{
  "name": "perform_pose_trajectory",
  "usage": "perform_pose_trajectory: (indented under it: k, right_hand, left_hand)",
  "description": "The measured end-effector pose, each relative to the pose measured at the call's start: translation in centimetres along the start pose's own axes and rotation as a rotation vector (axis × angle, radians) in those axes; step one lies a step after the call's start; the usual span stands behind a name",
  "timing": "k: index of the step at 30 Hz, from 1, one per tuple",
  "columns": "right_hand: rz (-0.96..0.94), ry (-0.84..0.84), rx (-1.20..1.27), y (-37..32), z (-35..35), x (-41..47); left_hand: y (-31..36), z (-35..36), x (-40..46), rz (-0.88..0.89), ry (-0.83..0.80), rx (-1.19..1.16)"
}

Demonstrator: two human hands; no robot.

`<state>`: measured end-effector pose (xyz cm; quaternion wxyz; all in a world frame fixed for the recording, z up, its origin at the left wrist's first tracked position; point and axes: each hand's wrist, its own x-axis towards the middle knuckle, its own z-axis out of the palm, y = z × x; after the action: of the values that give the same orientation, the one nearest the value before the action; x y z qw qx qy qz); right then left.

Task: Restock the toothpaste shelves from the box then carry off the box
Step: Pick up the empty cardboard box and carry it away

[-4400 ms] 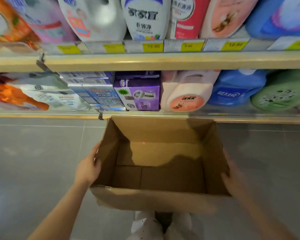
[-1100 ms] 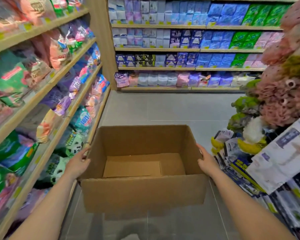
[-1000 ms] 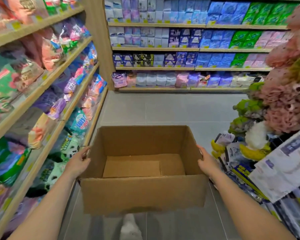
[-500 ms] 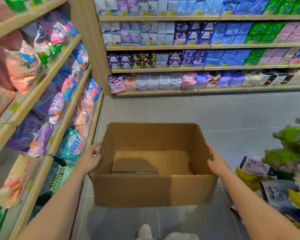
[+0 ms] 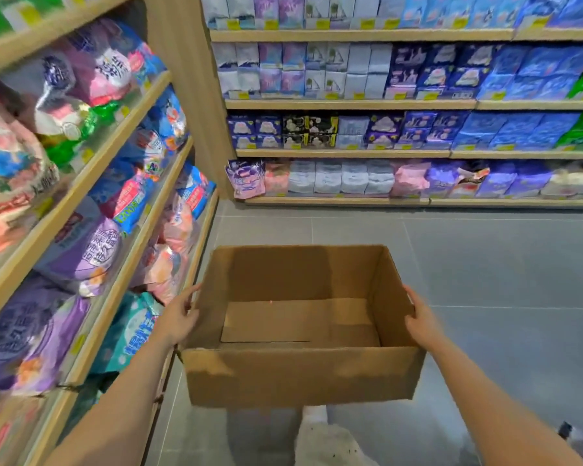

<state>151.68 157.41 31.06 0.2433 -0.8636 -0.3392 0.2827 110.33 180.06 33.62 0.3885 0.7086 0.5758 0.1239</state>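
An empty brown cardboard box (image 5: 300, 378), open at the top, is held up in front of me above the grey floor. My left hand (image 5: 177, 319) holds its left wall with the thumb up at the rim. My right hand (image 5: 421, 319) holds the right wall the same way. Only the folded bottom flaps show inside the box. No toothpaste is in view.
Wooden shelves (image 5: 122, 210) packed with soft bagged goods run close along my left. Straight ahead across the aisle stand shelves (image 5: 350, 153) of blue, purple and green packs. Grey tiled floor (image 5: 485, 264) stretches ahead and to the right. My legs and a white shoe (image 5: 317, 435) show below the box.
I have lifted the box from the floor, turned away from the detergent shelf and walked down the aisle. The plush toy display on my right has slid out of view.
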Motion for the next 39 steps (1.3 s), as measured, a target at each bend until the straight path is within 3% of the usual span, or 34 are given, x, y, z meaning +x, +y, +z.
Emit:
perform_pose_trajectory:
  k: [10, 23, 32, 39]
  right_hand:
    - [-0.019, -0.091, -0.054, -9.1, -0.8, 18.7]
    - [0.207, -0.084, -0.065, -19.0, 6.4, 36.5]
    - [0.284, -0.147, -0.087, -21.2, 15.1, 51.3]
    - [0.298, -0.095, -0.022, -16.0, 27.4, 62.9]
  left_hand:
    - [3.2, -2.1, 17.4, -0.137, 0.039, -0.055]
    - [2.5, -4.6, 44.0, -0.035, -0.107, 0.133]
    - [-4.1, -1.0, 60.9, -0.059, -0.136, 0.242]
    - [-13.3, 8.2, 70.7, -0.050, -0.011, 0.287]
